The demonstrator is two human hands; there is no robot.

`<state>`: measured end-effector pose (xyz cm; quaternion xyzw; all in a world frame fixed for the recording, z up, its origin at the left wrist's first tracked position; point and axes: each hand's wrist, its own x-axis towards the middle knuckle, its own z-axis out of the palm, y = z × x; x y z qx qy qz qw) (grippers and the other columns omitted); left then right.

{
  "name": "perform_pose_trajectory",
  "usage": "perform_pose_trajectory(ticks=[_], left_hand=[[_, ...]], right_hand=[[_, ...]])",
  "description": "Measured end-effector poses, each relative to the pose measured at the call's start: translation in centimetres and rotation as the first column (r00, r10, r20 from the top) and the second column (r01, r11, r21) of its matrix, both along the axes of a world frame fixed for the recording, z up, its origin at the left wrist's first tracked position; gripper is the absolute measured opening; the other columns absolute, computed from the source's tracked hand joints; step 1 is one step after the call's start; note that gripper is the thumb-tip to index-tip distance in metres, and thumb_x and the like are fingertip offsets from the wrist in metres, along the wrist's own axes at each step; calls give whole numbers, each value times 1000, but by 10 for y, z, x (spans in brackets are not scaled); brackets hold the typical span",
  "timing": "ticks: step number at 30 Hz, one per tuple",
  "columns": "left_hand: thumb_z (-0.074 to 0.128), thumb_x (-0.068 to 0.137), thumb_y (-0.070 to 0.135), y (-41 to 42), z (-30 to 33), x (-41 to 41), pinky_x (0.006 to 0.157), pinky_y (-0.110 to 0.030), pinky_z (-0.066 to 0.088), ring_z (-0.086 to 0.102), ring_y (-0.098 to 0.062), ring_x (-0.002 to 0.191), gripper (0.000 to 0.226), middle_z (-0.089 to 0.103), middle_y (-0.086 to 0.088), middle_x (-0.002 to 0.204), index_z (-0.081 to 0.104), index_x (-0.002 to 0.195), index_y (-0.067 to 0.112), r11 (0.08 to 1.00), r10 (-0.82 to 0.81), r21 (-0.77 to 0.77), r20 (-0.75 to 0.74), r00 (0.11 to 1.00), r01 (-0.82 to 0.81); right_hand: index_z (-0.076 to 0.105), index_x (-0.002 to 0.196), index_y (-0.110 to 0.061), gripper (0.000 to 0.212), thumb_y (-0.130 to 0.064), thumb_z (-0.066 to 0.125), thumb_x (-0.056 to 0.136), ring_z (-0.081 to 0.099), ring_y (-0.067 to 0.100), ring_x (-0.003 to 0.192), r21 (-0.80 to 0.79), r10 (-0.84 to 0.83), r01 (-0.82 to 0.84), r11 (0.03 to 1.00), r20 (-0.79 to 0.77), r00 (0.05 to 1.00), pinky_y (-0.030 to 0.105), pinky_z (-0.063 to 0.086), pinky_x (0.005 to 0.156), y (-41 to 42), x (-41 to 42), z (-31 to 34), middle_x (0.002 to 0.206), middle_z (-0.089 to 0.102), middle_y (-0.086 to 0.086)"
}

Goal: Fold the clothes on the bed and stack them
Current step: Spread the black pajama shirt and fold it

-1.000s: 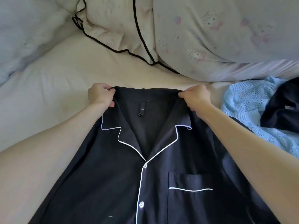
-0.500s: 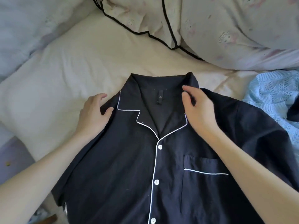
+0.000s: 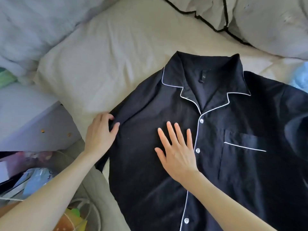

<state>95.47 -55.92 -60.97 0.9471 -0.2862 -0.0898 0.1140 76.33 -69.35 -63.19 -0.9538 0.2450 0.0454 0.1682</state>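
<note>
Left hand (image 3: 100, 135) at the sleeve edge, grip seemingly pinching a fold of black fabric. Black button-front pyjama shirt with white piping (image 3: 216, 147) flat on the cream bed (image 3: 108, 55), collar pointing away, long axis toward the viewer. Right hand (image 3: 176, 152) spread, pressing the chest.

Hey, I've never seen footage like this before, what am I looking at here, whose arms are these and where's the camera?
There is no machine here: these are a person's two bare arms, filmed by a wide-angle camera worn on their head, looking forward and down. A black shirt with white piping, white buttons and a chest pocket lies face up and buttoned on a cream sheet. The left hand grips the shirt's sleeve edge, fingers curled into the cloth. The right hand lies flat on the shirt's front, fingers straight, beside the button line. Pillows sit at the top, and a bit of light blue fabric shows at the right edge.
</note>
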Motion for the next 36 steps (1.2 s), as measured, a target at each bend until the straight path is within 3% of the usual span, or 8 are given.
perform_pose_trajectory(ticks=[5,9,14,18,24,28,32,36], left_hand=[[51,96,24,10,6,53,67,-30,37,52,-24,75,24,61,-11,84,59,97,1,959,180,-194,-149,972,-207],[62,90,23,2,20,102,69,-19,39,56,-13,76,14,63,1,82,63,90,9,913,172,-296,-343,923,-280],[62,89,28,-5,20,120,68,-13,43,55,-2,77,16,58,12,89,59,102,20,815,81,-436,-568,819,-382],[57,92,32,45,-4,110,68,-5,38,54,5,86,22,56,18,96,54,111,21,867,98,-381,-501,860,-321],[50,97,20,120,-40,110,99,-29,37,45,-21,127,40,49,-4,136,44,136,12,955,135,-109,-669,731,-277],[52,96,25,144,-42,123,94,-30,37,49,-25,121,38,56,-8,127,52,129,7,971,174,-9,-659,731,-239],[50,96,21,148,-11,125,66,-17,38,59,-22,91,14,60,0,88,57,100,10,966,137,-133,-457,879,-220],[53,94,21,122,47,99,65,-19,37,55,-13,79,13,60,5,85,60,100,13,943,22,-319,-232,972,-98]], right_hand=[[45,140,-18,60,-40,60,87,36,34,136,-31,-18,15,999,-93,995,58,28,108,11,0,-2,148,39,12],[17,151,-24,60,-35,39,96,3,27,146,-2,-51,52,999,-171,984,54,2,114,20,10,2,159,7,6],[17,151,-23,58,-34,37,97,-3,25,147,0,-185,187,982,-143,972,52,-3,115,43,37,15,160,4,5],[37,145,-18,57,-38,52,93,18,32,144,-34,-160,158,987,-79,984,59,13,112,76,51,20,154,25,12],[46,139,-16,63,-34,67,82,34,37,137,-117,-218,213,970,-31,975,64,25,105,119,53,9,147,39,17],[42,142,-17,64,-38,64,85,27,36,140,-99,-198,182,978,-178,964,63,20,107,126,51,1,151,33,15],[10,151,-26,63,-45,36,97,-9,27,146,9,-140,153,988,-352,925,56,-4,114,118,51,-1,160,-4,5],[30,147,-23,49,-32,39,100,2,16,147,313,-277,320,894,-174,945,43,0,118,114,55,22,159,10,0]])
